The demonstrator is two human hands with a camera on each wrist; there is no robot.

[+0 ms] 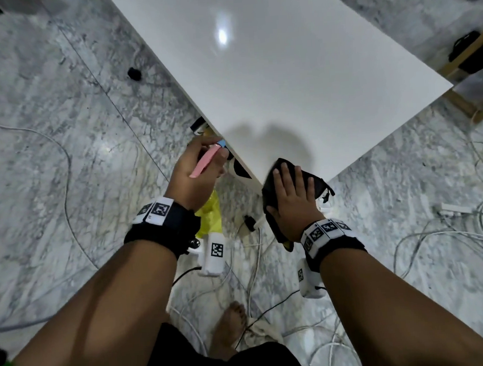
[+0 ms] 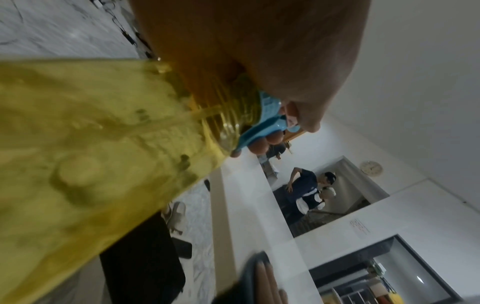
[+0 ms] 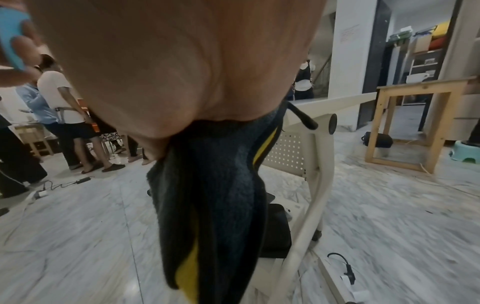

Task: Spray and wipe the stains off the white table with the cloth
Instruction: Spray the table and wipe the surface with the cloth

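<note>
A: Two hands are seen at the near corner of the white table [image 1: 270, 75]. The dark cloth [image 1: 295, 190] is pressed flat onto that corner by the right hand [image 1: 291, 199], fingers spread fairly wide and straight on top; part of the cloth is draped over the edge and hangs down w/ a yellow stripe, as shown in the right wrist view [image 3: 215, 205].

B: And the left hand [image 1: 197, 174]?

A: It is held just off the table's left edge, fingers curled round the neck of the spray bottle [image 2: 85, 164]. A pink trigger [image 1: 206, 161] and blue nozzle piece are seen betw. the fingers; the yellow body hangs below the wrist. Liquid w/ bubbles is seen inside in the left wrist view.

B: Stains?

A: None can be made out on the tabletop; only a lamp glare and the hands' shadow are shown.

B: What's round about?

A: White cables [image 1: 467, 241] are strewn over the marble floor [image 1: 43, 111], esp. to the right. A wooden frame [image 1: 473, 86] stands beside the far right corner. A bare foot [image 1: 230, 329] is seen below, near more cables. The table's white leg [image 3: 309, 205] and a perforated panel are seen behind the hanging cloth. Other people stand well apart in the background.
</note>
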